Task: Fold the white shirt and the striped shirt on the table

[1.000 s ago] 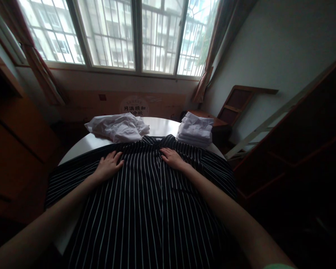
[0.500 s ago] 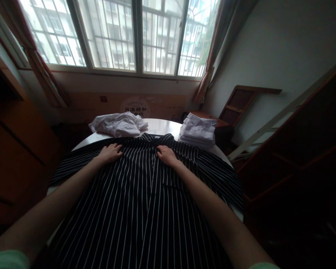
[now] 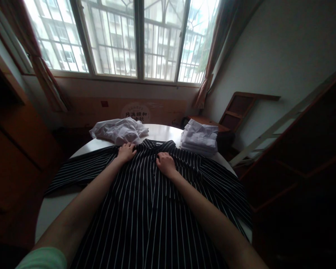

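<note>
A black shirt (image 3: pixel 137 209) with thin white stripes lies front up, its collar at the far end and its sleeves spread to both sides. My left hand (image 3: pixel 127 152) is on the shirt's left shoulder, beside the collar, with bent fingers closed on the cloth. Just below the collar, my right hand (image 3: pixel 165 163) has curled fingers on the cloth by the front opening. Both thumbs are mostly hidden. Under the shirt is a round white table (image 3: pixel 56 209).
Beyond the left shoulder lies a crumpled white garment (image 3: pixel 119 130). A stack of folded white garments (image 3: pixel 199 137) sits at the back right, close to the right sleeve. Past the table are a printed cardboard panel (image 3: pixel 100 112), windows and a wooden chair (image 3: pixel 236 108).
My left hand has moved right, toward the collar, and the shirt's left side has shifted inward, baring more table. My right hand stays near the front opening, its fingers more curled. The view has tilted slightly.
</note>
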The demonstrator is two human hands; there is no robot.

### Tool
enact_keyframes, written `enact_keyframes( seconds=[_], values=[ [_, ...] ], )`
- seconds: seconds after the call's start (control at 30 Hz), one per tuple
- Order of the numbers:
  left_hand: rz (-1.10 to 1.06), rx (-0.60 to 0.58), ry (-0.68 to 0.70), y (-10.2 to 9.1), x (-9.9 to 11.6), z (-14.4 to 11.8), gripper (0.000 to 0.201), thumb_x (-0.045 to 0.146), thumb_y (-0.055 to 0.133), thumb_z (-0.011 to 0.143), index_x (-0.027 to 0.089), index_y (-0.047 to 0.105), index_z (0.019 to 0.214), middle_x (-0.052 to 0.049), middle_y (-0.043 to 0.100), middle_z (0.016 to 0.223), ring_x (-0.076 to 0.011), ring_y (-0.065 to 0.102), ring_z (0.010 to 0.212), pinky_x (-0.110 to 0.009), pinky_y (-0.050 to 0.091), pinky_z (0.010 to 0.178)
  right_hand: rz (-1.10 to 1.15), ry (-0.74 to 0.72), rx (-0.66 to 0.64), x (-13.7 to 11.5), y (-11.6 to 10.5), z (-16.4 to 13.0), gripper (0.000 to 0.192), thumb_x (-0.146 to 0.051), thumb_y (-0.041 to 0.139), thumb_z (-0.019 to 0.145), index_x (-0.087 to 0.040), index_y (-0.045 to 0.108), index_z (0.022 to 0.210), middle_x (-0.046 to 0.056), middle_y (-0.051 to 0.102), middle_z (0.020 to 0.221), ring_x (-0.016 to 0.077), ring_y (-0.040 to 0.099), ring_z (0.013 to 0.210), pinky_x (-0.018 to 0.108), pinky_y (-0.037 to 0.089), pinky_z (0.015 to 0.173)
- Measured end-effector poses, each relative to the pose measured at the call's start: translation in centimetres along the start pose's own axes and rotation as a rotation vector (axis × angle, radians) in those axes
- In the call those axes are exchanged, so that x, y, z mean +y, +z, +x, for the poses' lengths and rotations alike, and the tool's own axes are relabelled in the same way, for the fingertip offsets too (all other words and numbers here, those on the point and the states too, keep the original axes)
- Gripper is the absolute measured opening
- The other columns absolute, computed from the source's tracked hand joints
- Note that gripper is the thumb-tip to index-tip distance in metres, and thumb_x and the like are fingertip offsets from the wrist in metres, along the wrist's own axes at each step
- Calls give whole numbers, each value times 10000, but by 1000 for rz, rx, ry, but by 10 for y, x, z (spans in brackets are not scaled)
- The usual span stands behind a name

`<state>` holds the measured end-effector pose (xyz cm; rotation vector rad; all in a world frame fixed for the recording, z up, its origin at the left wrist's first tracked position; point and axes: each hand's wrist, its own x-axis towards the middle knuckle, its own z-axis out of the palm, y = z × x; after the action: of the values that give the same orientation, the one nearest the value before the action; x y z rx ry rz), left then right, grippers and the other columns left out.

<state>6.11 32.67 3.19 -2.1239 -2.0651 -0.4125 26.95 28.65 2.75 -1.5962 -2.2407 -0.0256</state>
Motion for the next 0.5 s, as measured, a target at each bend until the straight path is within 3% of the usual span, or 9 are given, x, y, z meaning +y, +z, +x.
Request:
enact_keyframes(
  seconds=[0.17,0.43,0.5],
  values=[
    [-17,57,10,10,2,-14,410,358,356,798,154,512,1117,-123,505,1185,-262,432,1095,-397,336,894,40,-46,-32,2,-4,-4,245,-204,389,829,-155,560,997,90,598,1020,183,480,986,288,355,846],
    [-75,65,29,3,0,-22,390,359,402,775,151,528,1080,-129,522,1152,-268,439,1086,-401,335,895,138,-98,-24,9,-10,-12,226,-191,422,813,-162,573,978,74,597,1016,178,485,989,279,362,858],
    [-85,126,39,0,2,-24,359,314,413,774,145,530,1068,-129,527,1132,-264,443,1078,-400,324,913,166,-83,12,9,-11,-12,221,-146,410,801,-161,586,933,70,601,984,174,489,973,271,364,853]
  ],
)
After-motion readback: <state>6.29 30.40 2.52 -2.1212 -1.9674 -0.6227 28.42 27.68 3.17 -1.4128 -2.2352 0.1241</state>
